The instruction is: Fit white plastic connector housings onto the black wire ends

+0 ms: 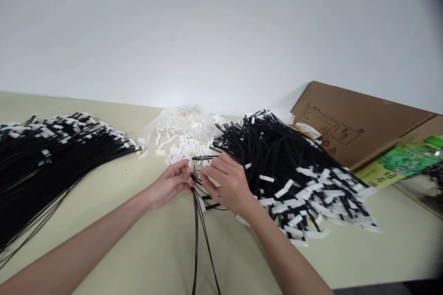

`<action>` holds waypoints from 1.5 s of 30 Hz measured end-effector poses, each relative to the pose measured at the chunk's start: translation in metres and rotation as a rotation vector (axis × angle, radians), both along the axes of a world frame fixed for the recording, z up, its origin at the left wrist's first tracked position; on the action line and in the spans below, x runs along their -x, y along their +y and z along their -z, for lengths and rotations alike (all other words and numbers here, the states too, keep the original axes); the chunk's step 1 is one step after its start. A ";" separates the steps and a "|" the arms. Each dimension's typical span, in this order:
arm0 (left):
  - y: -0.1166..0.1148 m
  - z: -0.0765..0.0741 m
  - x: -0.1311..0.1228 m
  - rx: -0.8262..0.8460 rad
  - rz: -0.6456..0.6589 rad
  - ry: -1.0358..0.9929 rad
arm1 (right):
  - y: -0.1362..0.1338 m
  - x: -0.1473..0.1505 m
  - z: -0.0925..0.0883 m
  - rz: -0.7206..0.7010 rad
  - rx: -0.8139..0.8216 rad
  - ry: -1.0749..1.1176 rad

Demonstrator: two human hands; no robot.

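Note:
My left hand [173,179] pinches a small white connector housing [191,165] between thumb and fingers, above the middle of the table. My right hand [226,182] is just to its right, with fingers closed on thin black wires [205,157] that run across to the housing. More black wires [196,235] hang from between the hands toward the table's front edge. The tips of my right fingers partly cover the wire ends. Just behind the hands lie loose white connector housings [187,146], spilling from a clear plastic bag [188,117].
A thick bundle of black wires [41,166] with white ends spreads over the left side. On the right lies another heap of black wires [277,152] with white tags. Behind it a cardboard box [356,120] leans on the wall, beside a green bottle [408,161].

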State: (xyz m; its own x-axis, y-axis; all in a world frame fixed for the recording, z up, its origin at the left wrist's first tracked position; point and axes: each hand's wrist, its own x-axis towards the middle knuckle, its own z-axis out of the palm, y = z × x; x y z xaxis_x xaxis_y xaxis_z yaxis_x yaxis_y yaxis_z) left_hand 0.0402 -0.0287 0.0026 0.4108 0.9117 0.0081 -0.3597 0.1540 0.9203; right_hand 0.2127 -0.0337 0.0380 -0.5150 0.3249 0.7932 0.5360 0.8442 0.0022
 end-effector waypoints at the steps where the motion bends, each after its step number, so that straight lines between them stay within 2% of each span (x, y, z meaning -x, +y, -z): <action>1: 0.000 0.000 0.000 0.000 0.002 -0.001 | 0.000 0.000 0.000 0.002 0.003 -0.003; 45: -0.001 0.000 0.000 0.009 0.008 0.028 | 0.000 0.001 0.000 -0.002 0.025 -0.047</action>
